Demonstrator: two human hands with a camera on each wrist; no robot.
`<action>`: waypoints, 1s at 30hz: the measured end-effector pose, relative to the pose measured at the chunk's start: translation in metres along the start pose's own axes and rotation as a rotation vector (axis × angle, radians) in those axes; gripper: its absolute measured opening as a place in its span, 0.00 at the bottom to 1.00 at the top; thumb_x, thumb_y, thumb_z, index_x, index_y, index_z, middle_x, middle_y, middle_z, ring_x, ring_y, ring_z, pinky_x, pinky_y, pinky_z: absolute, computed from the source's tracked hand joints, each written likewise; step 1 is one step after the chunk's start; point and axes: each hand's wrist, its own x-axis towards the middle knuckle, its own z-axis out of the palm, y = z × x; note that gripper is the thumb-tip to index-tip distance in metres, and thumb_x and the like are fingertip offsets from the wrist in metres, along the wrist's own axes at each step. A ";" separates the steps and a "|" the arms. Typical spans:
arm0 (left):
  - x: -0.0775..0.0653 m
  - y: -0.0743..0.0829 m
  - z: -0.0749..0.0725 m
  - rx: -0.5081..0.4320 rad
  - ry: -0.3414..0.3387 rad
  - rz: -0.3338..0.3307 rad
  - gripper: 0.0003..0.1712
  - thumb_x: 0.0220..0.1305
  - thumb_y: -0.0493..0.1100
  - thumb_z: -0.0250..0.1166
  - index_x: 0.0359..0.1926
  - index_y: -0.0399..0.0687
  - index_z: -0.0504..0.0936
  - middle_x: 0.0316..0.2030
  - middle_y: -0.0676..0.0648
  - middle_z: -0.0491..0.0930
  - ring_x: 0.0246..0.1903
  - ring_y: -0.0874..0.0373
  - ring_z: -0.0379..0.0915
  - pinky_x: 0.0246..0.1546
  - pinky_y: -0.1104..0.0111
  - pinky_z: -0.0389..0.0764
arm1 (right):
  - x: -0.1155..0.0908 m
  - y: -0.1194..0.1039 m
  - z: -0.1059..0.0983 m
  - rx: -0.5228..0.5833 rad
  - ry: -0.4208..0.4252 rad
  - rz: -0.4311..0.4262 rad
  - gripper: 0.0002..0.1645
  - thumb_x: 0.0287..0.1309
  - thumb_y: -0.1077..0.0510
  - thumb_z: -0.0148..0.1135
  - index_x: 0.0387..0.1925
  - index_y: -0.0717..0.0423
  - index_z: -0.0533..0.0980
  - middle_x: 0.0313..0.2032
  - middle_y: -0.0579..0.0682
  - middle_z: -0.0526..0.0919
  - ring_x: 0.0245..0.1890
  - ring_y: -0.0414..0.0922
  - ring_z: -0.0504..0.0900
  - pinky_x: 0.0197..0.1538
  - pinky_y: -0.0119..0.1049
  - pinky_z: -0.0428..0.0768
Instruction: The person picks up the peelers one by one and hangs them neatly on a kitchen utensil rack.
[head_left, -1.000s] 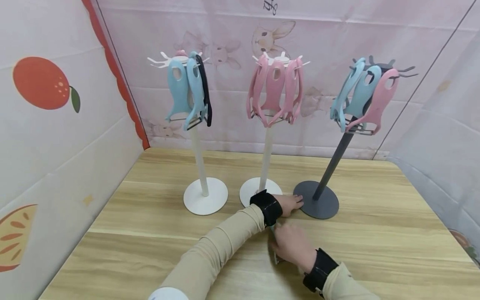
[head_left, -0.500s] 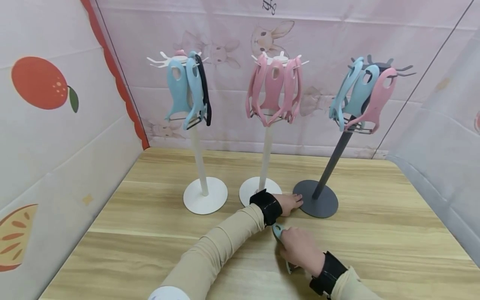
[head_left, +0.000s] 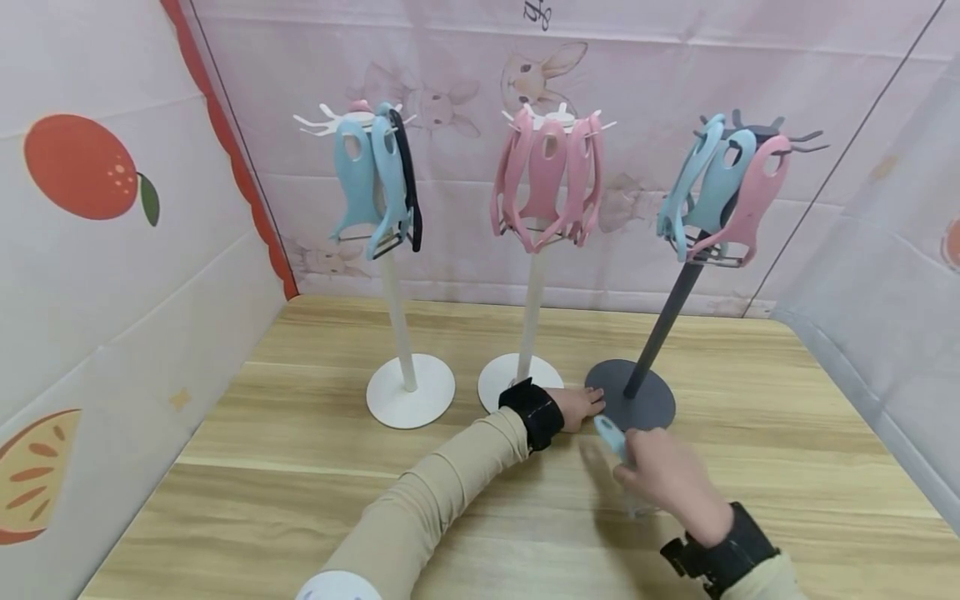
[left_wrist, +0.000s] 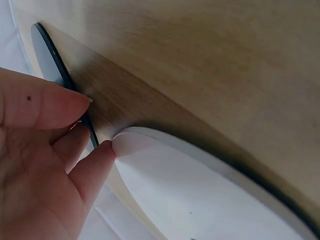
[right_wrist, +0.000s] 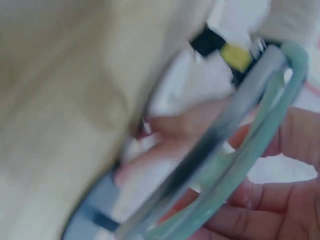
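Observation:
My right hand [head_left: 671, 473] grips a light blue-green Y-shaped peeler [head_left: 609, 433] and holds it over the table in front of the dark grey stand [head_left: 667, 329]. In the right wrist view, the peeler's metal blade [right_wrist: 220, 135] and frame cross in front of my fingers. My left hand [head_left: 579, 407] rests low between the middle white stand's base [left_wrist: 165, 175] and the dark base [left_wrist: 45, 60]. One fingertip touches the white rim, while the thumb overlaps the dark disc in the left wrist view.
Pink peelers [head_left: 546, 175] hang on the middle stand. Blue and black ones [head_left: 356, 171] hang on the left white stand [head_left: 401, 333]. The dark stand carries blue peelers and a pink one [head_left: 759, 196]. A printed cloth [head_left: 457, 267] backs the wooden table [head_left: 300, 450].
My right hand has moved right and away from the left wrist, carrying the peeler, more of whose handle end now shows. The left hand has stayed in place.

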 end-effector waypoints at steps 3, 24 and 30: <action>0.038 -0.015 0.023 -0.005 -0.006 -0.009 0.35 0.65 0.37 0.49 0.70 0.56 0.49 0.70 0.53 0.40 0.67 0.63 0.37 0.62 0.78 0.44 | -0.001 0.009 -0.012 0.038 0.107 -0.015 0.11 0.44 0.61 0.62 0.18 0.55 0.67 0.12 0.43 0.64 0.11 0.38 0.61 0.14 0.30 0.59; 0.005 -0.003 0.006 -0.019 0.006 -0.009 0.33 0.65 0.34 0.48 0.70 0.50 0.52 0.70 0.49 0.44 0.67 0.61 0.40 0.62 0.78 0.44 | 0.023 0.019 -0.096 0.446 1.355 -0.119 0.12 0.44 0.61 0.53 0.21 0.69 0.74 0.19 0.35 0.76 0.23 0.19 0.69 0.29 0.17 0.65; 0.015 -0.002 0.009 0.005 -0.016 -0.008 0.33 0.65 0.36 0.48 0.70 0.50 0.50 0.70 0.49 0.43 0.68 0.60 0.39 0.62 0.78 0.44 | 0.038 0.029 -0.129 0.461 1.466 -0.065 0.05 0.49 0.59 0.52 0.25 0.53 0.75 0.24 0.23 0.70 0.24 0.23 0.70 0.33 0.17 0.68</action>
